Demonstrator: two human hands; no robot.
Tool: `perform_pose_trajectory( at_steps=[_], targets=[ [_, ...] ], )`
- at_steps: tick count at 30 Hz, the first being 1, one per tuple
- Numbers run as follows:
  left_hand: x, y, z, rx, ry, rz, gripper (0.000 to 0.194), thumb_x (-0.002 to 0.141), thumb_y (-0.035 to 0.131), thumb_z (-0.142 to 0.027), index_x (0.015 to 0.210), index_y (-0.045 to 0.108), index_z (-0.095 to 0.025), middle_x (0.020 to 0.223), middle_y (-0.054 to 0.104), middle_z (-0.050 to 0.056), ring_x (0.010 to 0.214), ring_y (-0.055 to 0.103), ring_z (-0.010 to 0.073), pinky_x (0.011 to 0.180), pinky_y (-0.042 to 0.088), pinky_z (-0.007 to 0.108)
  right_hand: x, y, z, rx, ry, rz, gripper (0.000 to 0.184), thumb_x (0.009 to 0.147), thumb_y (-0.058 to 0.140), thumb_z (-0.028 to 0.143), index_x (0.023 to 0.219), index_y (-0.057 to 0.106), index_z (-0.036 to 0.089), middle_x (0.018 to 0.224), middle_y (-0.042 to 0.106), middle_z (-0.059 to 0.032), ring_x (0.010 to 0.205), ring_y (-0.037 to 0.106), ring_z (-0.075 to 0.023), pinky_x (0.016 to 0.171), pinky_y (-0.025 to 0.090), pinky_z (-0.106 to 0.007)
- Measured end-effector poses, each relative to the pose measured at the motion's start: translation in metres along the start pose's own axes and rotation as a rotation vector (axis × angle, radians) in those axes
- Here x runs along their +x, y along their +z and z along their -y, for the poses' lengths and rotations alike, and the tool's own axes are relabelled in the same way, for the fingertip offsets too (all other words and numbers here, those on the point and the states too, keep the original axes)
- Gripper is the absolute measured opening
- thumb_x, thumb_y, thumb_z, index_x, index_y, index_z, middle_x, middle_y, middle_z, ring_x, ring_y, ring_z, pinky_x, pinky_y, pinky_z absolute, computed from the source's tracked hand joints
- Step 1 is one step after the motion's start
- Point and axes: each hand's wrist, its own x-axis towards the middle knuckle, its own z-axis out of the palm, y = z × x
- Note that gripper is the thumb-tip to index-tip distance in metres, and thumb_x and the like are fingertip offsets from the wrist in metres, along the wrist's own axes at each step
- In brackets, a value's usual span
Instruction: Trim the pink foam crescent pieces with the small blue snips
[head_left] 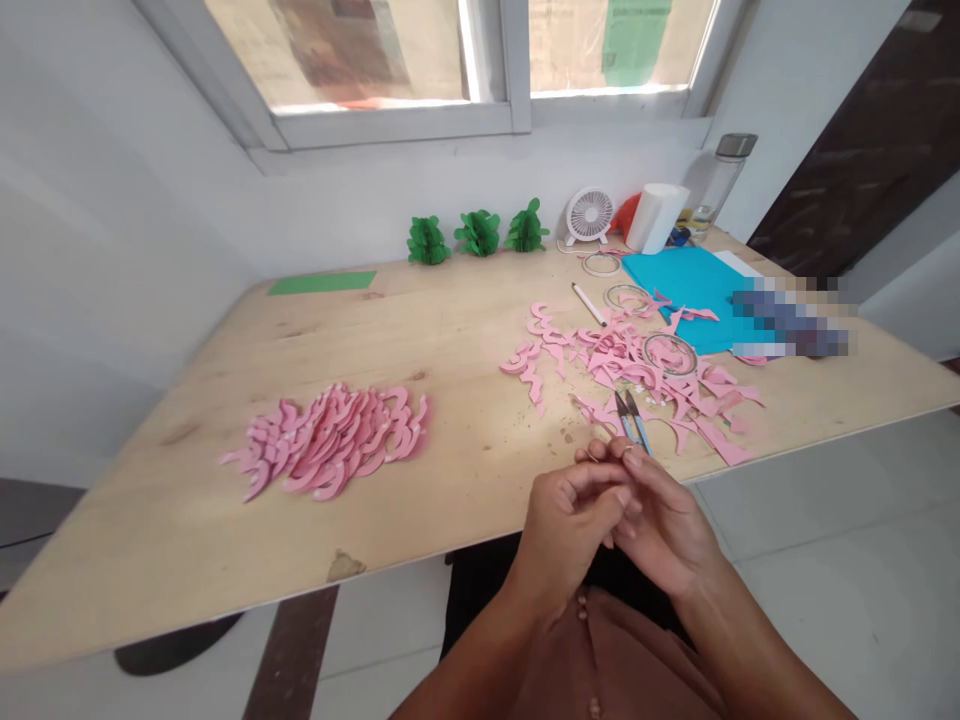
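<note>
My left hand (564, 522) and my right hand (666, 520) meet at the table's front edge, just above my lap. Their fingers are curled and pressed together at the tips. Whatever is between them, if anything, is too small or hidden to make out. Just beyond the fingertips lies a pair of thread snips (632, 420) with dark blades and blue handles. Pink paper scraps (611, 350) are scattered behind and around the snips. Over on the left lies a heap of curved pink paper pieces (337, 440) with paler spots.
Three green paper figures (478, 232) stand by the wall, left of a small white fan (589, 215) and a white roll (657, 217). Blue sheets (690, 290) lie at right, near tape rings (670, 355) and a white pen (589, 304). A green strip (322, 283) lies back left.
</note>
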Motion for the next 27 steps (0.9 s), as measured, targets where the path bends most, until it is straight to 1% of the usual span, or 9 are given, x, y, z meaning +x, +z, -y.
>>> perform_pose_trajectory(
  at_steps=[4, 8, 11, 14, 18, 21, 23, 25, 27],
  targets=[
    [0.003, 0.004, 0.002, -0.013, 0.001, 0.0, 0.012, 0.069, 0.065, -0.02, 0.073, 0.072, -0.011, 0.058, 0.065, 0.002, 0.046, 0.054, 0.0083, 0.045, 0.04, 0.019, 0.0, 0.001, -0.002, -0.038, -0.057, -0.03, 0.011, 0.072, 0.074, 0.026, 0.081, 0.068, 0.023, 0.087, 0.068, -0.0012, 0.058, 0.056, -0.009, 0.036, 0.037, -0.015],
    [0.004, 0.006, 0.004, -0.045, 0.017, -0.01, 0.011, 0.069, 0.068, -0.022, 0.065, 0.069, -0.011, 0.056, 0.065, 0.002, 0.044, 0.053, 0.0077, 0.045, 0.041, 0.019, -0.001, 0.003, -0.002, -0.048, -0.07, -0.067, 0.012, 0.07, 0.075, 0.026, 0.079, 0.067, 0.022, 0.085, 0.066, -0.0011, 0.057, 0.055, -0.0084, 0.034, 0.035, -0.014],
    [0.003, 0.006, 0.006, -0.061, 0.019, -0.013, 0.012, 0.068, 0.067, -0.021, 0.06, 0.067, -0.012, 0.053, 0.063, 0.001, 0.043, 0.053, 0.0076, 0.045, 0.041, 0.019, -0.004, 0.004, -0.002, -0.023, -0.064, -0.098, 0.014, 0.069, 0.076, 0.024, 0.079, 0.067, 0.021, 0.084, 0.065, -0.0008, 0.057, 0.054, -0.0075, 0.037, 0.038, -0.013],
    [0.003, 0.006, 0.006, -0.061, 0.008, -0.002, 0.011, 0.067, 0.066, -0.019, 0.06, 0.067, -0.012, 0.052, 0.063, 0.0, 0.042, 0.051, 0.0069, 0.045, 0.04, 0.019, -0.007, 0.003, -0.003, -0.005, -0.052, -0.101, 0.011, 0.07, 0.074, 0.022, 0.078, 0.067, 0.02, 0.082, 0.064, -0.0006, 0.057, 0.055, -0.0073, 0.04, 0.042, -0.013],
    [0.003, 0.005, 0.005, -0.055, -0.002, 0.031, 0.012, 0.068, 0.065, -0.021, 0.061, 0.067, -0.012, 0.054, 0.063, 0.001, 0.044, 0.051, 0.0068, 0.046, 0.039, 0.019, -0.009, 0.001, -0.002, -0.004, -0.047, -0.09, 0.009, 0.072, 0.072, 0.022, 0.079, 0.067, 0.02, 0.083, 0.064, -0.0004, 0.057, 0.055, -0.0069, 0.041, 0.043, -0.013],
    [0.004, 0.005, 0.005, -0.033, -0.011, 0.052, 0.01, 0.068, 0.063, -0.021, 0.062, 0.063, -0.013, 0.054, 0.062, 0.001, 0.044, 0.051, 0.008, 0.046, 0.037, 0.02, -0.009, 0.001, -0.001, -0.025, -0.061, -0.104, 0.008, 0.074, 0.071, 0.023, 0.08, 0.067, 0.02, 0.084, 0.064, 0.0008, 0.051, 0.051, -0.0057, 0.038, 0.043, -0.014],
    [0.004, 0.005, 0.006, -0.021, -0.024, 0.068, 0.009, 0.067, 0.061, -0.02, 0.062, 0.059, -0.014, 0.052, 0.061, 0.0, 0.043, 0.051, 0.0084, 0.045, 0.035, 0.02, -0.009, 0.001, 0.001, -0.045, -0.072, -0.083, 0.007, 0.075, 0.069, 0.025, 0.08, 0.066, 0.021, 0.084, 0.063, 0.0014, 0.048, 0.049, -0.0064, 0.037, 0.043, -0.016],
    [0.004, 0.004, 0.009, -0.028, -0.038, 0.083, 0.007, 0.068, 0.057, -0.02, 0.063, 0.054, -0.016, 0.05, 0.058, -0.002, 0.041, 0.048, 0.0084, 0.044, 0.033, 0.02, -0.008, 0.0, 0.006, -0.048, -0.087, -0.051, 0.006, 0.075, 0.068, 0.026, 0.078, 0.066, 0.022, 0.084, 0.063, 0.0008, 0.057, 0.055, -0.0098, 0.043, 0.049, -0.019],
    [0.003, 0.004, 0.012, -0.038, -0.053, 0.106, 0.006, 0.069, 0.053, -0.021, 0.065, 0.049, -0.018, 0.046, 0.054, -0.004, 0.039, 0.045, 0.0084, 0.043, 0.031, 0.02, -0.008, -0.006, 0.014, -0.039, -0.134, -0.05, 0.005, 0.074, 0.069, 0.025, 0.076, 0.065, 0.022, 0.085, 0.064, -0.0004, 0.075, 0.06, -0.0133, 0.062, 0.054, -0.023]
  ],
)
